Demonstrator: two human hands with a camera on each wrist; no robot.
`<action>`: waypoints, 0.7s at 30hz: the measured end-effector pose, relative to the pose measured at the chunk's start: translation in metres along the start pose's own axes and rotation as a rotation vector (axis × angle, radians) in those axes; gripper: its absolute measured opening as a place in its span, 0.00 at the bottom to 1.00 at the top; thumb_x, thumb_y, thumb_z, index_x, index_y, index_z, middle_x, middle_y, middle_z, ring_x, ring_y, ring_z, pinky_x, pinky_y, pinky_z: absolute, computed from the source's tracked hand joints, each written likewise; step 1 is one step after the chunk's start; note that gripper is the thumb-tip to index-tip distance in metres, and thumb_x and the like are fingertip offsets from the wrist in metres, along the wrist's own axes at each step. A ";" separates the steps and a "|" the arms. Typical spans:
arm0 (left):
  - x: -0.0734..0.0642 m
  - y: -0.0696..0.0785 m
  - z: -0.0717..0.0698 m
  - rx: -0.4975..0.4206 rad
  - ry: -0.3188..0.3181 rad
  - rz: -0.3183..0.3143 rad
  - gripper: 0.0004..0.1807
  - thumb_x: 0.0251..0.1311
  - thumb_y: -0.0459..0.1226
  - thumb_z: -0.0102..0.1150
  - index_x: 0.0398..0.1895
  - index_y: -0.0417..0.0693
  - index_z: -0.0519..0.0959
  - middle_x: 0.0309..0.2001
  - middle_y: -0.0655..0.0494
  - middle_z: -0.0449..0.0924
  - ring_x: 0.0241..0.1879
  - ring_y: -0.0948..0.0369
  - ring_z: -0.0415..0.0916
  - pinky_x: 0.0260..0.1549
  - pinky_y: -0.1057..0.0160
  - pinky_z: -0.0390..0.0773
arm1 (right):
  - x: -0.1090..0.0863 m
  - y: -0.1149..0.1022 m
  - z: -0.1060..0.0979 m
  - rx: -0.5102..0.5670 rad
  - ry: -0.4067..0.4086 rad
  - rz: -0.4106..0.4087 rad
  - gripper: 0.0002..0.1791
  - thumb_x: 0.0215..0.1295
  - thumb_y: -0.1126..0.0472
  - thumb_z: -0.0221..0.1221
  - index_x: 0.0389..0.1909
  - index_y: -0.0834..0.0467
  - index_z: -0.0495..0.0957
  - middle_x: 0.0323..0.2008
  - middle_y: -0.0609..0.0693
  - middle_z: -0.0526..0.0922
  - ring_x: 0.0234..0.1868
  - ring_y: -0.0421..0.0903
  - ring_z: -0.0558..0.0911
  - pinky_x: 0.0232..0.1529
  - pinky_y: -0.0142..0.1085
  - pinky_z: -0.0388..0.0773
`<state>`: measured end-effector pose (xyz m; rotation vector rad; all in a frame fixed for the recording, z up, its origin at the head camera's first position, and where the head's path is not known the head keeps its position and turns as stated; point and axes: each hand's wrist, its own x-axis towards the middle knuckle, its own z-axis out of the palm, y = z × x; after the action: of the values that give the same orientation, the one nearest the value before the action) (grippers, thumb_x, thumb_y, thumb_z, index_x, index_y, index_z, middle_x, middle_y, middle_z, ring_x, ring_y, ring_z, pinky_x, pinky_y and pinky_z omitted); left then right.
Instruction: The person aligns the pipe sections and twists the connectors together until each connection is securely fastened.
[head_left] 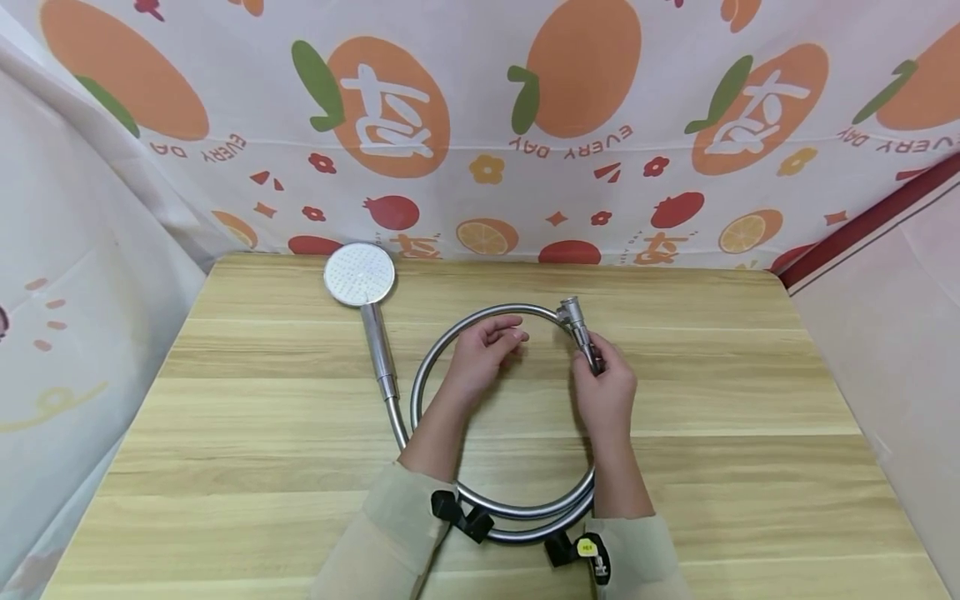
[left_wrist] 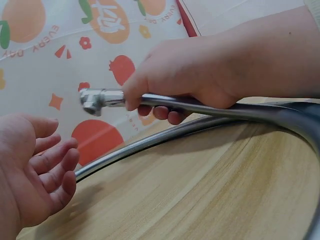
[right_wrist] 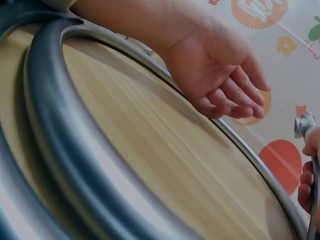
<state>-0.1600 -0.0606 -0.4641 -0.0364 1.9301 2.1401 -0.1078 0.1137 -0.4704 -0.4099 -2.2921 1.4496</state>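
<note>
A silver handheld shower head lies face up at the back left of the table, joined to a flexible metal hose that loops across the middle. My right hand grips the hose's other end just below a chrome fitting with a short side branch. In the left wrist view that fitting sticks out past the thumb, raised above the tabletop. My left hand hovers over the loop, holding nothing, its fingers loosely bent and palm facing the fitting. The right wrist view shows the left palm bare.
The wooden table carries the hose loops, which overlap near my forearms. Behind it hangs a white curtain printed with fruit. A dark red edge strip stands at the right, and pale cloth hangs at the left.
</note>
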 end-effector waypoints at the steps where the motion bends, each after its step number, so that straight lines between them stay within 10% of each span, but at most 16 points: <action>1: 0.000 0.000 0.000 0.004 0.001 0.003 0.16 0.66 0.32 0.58 0.56 0.36 0.78 0.38 0.53 0.86 0.45 0.42 0.80 0.30 0.65 0.75 | 0.001 0.000 -0.002 -0.006 0.005 0.023 0.16 0.60 0.66 0.63 0.51 0.58 0.83 0.36 0.53 0.82 0.32 0.44 0.75 0.28 0.25 0.71; 21: 0.000 0.002 -0.001 0.030 -0.009 -0.022 0.16 0.66 0.33 0.57 0.55 0.35 0.78 0.40 0.48 0.86 0.47 0.41 0.79 0.33 0.63 0.76 | 0.017 0.020 -0.021 -0.145 -0.008 0.189 0.20 0.65 0.66 0.59 0.57 0.63 0.77 0.37 0.57 0.79 0.36 0.47 0.74 0.36 0.35 0.71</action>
<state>-0.1601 -0.0617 -0.4620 -0.0428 1.9468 2.0935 -0.1123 0.1466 -0.4774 -0.6805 -2.4283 1.3754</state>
